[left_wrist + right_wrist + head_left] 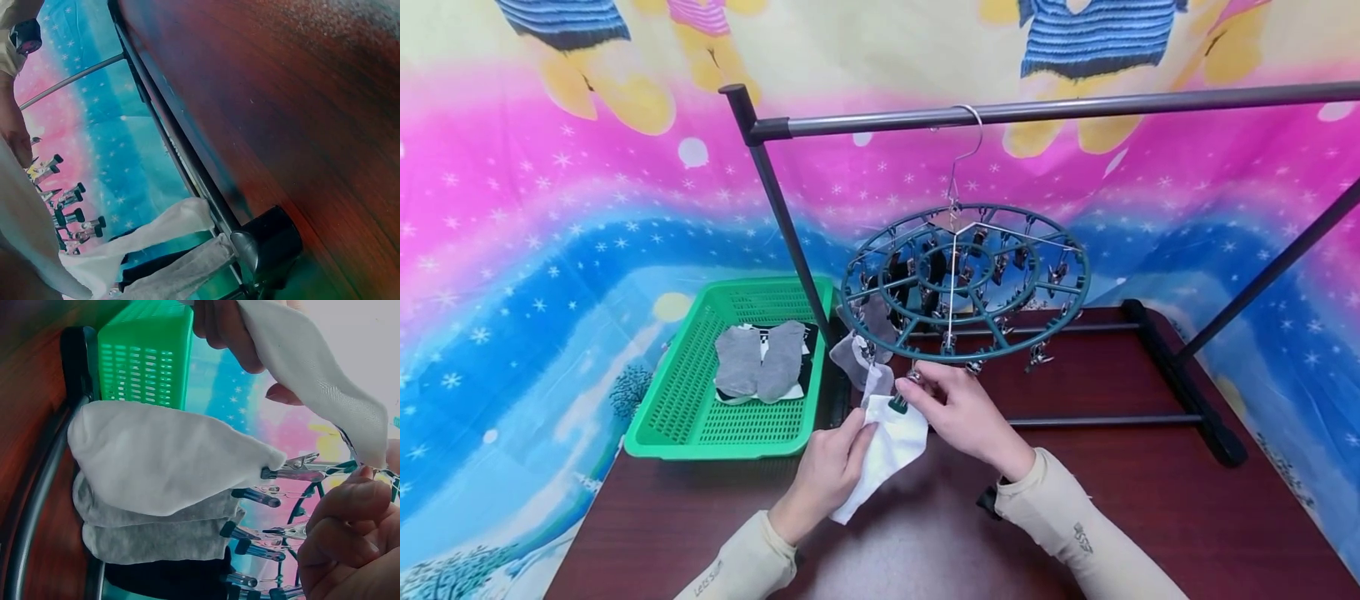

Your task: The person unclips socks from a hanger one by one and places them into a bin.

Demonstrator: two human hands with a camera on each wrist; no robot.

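Observation:
In the head view my left hand pinches a white sock by its side, below the round dark green clip hanger. My right hand pinches a metal clip under the hanger's near rim; its dark green tip is at the sock's top edge. In the right wrist view another white sock hangs from a clip, beside grey socks and a black one. The left wrist view shows the held sock close up, hiding most of the left hand.
A dark metal rack carries the hanger by its hook. On the left, a green basket contains grey socks and black-and-white pieces beneath. The rack's foot stands on the reddish-brown table, before a patterned cloth backdrop.

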